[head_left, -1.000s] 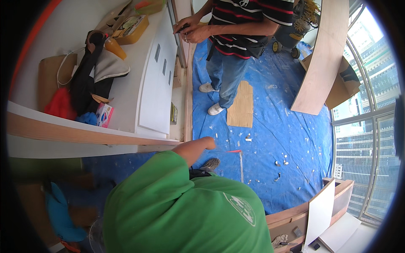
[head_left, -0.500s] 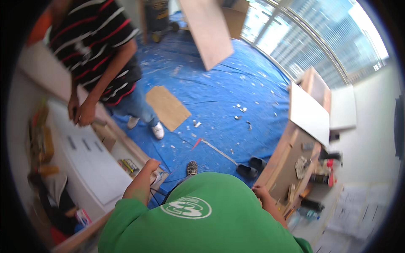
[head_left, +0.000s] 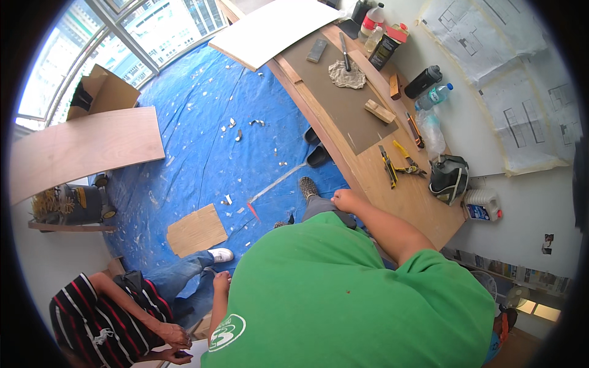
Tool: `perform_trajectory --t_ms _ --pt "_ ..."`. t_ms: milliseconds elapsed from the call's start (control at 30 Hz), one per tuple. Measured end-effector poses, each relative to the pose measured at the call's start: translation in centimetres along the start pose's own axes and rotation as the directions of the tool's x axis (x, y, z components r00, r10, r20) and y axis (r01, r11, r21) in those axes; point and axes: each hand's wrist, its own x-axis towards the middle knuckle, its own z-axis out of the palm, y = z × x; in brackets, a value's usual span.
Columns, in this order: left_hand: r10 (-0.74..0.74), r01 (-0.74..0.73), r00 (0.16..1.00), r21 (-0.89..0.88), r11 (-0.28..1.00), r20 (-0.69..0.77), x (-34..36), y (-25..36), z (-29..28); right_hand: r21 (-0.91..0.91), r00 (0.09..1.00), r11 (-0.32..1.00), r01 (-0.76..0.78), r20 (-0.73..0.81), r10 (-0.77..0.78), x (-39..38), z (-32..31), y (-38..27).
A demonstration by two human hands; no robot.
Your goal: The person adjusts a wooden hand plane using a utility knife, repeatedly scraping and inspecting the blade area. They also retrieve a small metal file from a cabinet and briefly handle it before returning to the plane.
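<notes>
My right hand (head_left: pixel 346 200) hangs beside the near edge of the wooden workbench (head_left: pixel 405 205), fingers curled in, nothing seen in it. My left hand (head_left: pixel 221 281) is low at my other side, also loosely curled and bare, near the co-worker's legs. On the bench, nearest my right hand, lie a yellow utility knife (head_left: pixel 388 167) and yellow-handled pliers (head_left: pixel 410 164). Farther along are an orange-and-black cutter (head_left: pixel 415 130), a wood block (head_left: pixel 380 111), a crumpled rag (head_left: pixel 346 75) with a dark-handled tool on it, and a grey block (head_left: pixel 316 50).
A co-worker in a striped shirt (head_left: pixel 110 319) stands at lower left, hands together. Blue sheeting (head_left: pixel 202 141) with scraps, cardboard (head_left: pixel 197 230) and black slippers (head_left: pixel 318 156) covers the floor. A leaning board (head_left: pixel 92 144) juts in at left. Bottles (head_left: pixel 433 97) and a respirator mask (head_left: pixel 450 178) line the wall.
My view has swung to the right, bringing the workbench closer and the co-worker to the lower left. My right hand has moved forward of my body; the left is lower at my side.
</notes>
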Motion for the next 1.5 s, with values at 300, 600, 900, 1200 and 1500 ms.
perform_trajectory --t_ms 300,600,900,1200,1500 --pt "0.074 -0.055 0.995 0.251 0.966 -0.067 -3.3 15.5 4.8 0.067 0.992 0.99 -0.123 0.028 0.122 5.6 -3.3 7.8" --pt "0.182 -0.166 0.983 0.582 0.796 0.03 2.9 14.2 9.7 0.287 0.979 0.957 0.03 -0.199 0.029 12.5 -14.8 8.4" --pt "0.273 -0.238 0.961 0.622 0.746 0.039 3.0 20.5 14.6 -0.056 0.777 0.939 -0.339 -0.58 0.246 16.4 -26.6 12.6" --pt "0.189 -0.165 0.982 0.44 0.883 -0.011 -3.3 31.2 22.4 0.016 0.826 0.911 -0.412 -0.416 0.381 20.7 -26.6 17.9" --pt "0.36 -0.344 0.931 0.453 0.822 0.052 -1.7 34.6 24.2 0.956 0.985 -0.286 -0.067 0.108 0.133 14.8 -29.3 15.6"
